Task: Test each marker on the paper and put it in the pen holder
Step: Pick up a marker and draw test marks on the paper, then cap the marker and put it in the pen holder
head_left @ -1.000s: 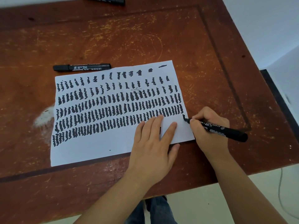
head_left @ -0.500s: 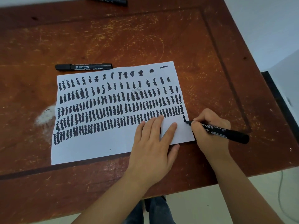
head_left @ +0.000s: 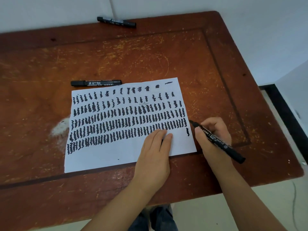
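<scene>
**Inspector:** Since a second ago the marker (head_left: 216, 140) tip has come off the paper (head_left: 116, 152); it was on the sheet's right edge and now points up and left, just beside that edge, over the table (head_left: 166, 55). A fresh squiggle (head_left: 187, 131) stands alone at the sheet's right margin, below the last full row.

**Clerk:** Hands?

**Inspector:** Right hand (head_left: 215, 135) grips the uncapped marker in a writing hold. Left hand (head_left: 154, 152) lies flat, fingers straight, pressing the paper's lower right part.

**Clerk:** So the step is?

**Inspector:** In my judgement the test stroke is done and the mark is solid. Doing it well from here: keep the wet tip clear of sheet and skin, cap it, then carry it to the holder. The left hand should hold the sheet down until the marker is away.

**Clerk:** Anything not verifiable?

**Inspector:** No pen holder is in view, so I cannot say where it stands. No loose cap is visible either. Two more markers lie capped: one (head_left: 95, 83) touching or just beside the sheet's top edge, one (head_left: 116, 22) at the table's far edge. Whether these are tested cannot be told. Their label print is too small to read.
</scene>
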Tool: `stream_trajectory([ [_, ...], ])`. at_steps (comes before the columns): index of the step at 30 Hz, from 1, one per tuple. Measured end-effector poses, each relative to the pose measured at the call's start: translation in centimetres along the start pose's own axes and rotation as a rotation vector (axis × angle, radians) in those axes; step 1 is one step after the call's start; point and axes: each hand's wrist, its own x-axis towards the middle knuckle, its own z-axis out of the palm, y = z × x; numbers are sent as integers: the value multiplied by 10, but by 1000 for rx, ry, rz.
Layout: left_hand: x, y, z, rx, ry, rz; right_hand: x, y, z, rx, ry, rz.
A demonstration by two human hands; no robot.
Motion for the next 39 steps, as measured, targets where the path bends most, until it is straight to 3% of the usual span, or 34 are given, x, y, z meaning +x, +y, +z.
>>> stream_trajectory([
  [5, 7, 4, -26, -208, 68, -111, -1, -23, -10, 74, -114, -130],
  [10, 32, 19, -84, -306, 167, -239, 21, -70, -6, 266, -202, 120],
  [14, 50, 36, -134, -457, 303, -353, 14, -132, -18, 325, -280, -236],
  [18, 55, 51, -177, -571, 425, -356, 19, -178, -23, 327, -311, -458],
  [24, 48, 60, -227, -579, 493, -166, 17, -231, -21, 489, -359, -575],
  [29, 36, 63, -244, -429, 517, 16, 13, -242, -19, 427, -459, -639],
  [36, 33, 71, -262, -137, 384, 227, 14, -254, -22, 430, -617, -520],
  [39, 34, 78, -270, -176, 360, 269, 14, -259, -23, 478, -681, -494],
])
